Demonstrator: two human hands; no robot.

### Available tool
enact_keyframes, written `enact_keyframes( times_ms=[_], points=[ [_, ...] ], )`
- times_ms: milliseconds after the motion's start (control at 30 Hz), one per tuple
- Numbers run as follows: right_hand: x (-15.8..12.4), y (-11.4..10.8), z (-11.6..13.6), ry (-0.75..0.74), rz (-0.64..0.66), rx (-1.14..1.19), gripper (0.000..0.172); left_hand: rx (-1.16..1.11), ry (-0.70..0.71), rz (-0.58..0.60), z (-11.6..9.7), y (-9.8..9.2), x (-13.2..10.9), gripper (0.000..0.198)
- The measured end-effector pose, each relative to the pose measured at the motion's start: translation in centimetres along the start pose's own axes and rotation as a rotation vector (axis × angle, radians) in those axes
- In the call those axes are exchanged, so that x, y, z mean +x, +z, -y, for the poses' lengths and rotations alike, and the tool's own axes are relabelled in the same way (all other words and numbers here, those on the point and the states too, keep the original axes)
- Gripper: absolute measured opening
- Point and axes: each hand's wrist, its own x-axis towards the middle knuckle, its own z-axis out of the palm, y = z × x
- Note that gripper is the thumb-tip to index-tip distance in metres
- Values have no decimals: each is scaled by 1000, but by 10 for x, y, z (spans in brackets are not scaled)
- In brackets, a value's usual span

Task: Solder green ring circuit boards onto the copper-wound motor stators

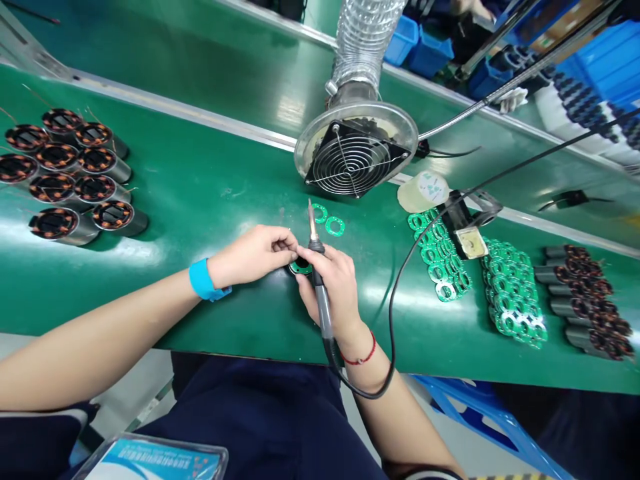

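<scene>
My right hand is wrapped around a soldering iron, its bare tip pointing up and away from me. The thumb and fingertips of my left hand are pinched together at the edge of a green ring-shaped circuit board. What they pinch is too small to make out. That board appears to sit on a round dark part, mostly hidden between my hands, and my right fingers touch it too. Two loose green ring boards lie just beyond my hands.
A fume extractor fan hangs over the bench. Copper-wound motor cores stand at left; more lie at far right. Stacked ring boards, a soldering iron stand and a pale round container are at right. The iron's cable loops beside my right arm.
</scene>
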Motion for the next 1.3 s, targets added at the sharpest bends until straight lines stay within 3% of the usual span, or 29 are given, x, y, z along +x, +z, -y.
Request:
enact_keyframes(
  times_ms=[200,367,500,700,1300],
  points=[
    [1,-3,1,46,-46,93,27,57,-22,-47,-2,0,-2,11],
    [-10,-6,-1,178,-262,290,28,203,53,-94,-4,0,-6,9],
    [-20,-6,-5,181,-381,423,26,289,79,-87,-4,-2,-6,8],
    [-21,-8,-7,214,-310,469,25,343,85,-92,-2,0,-4,8],
    [-19,-8,-6,178,-328,434,25,525,133,-45,-4,-2,-1,11]
  ],
)
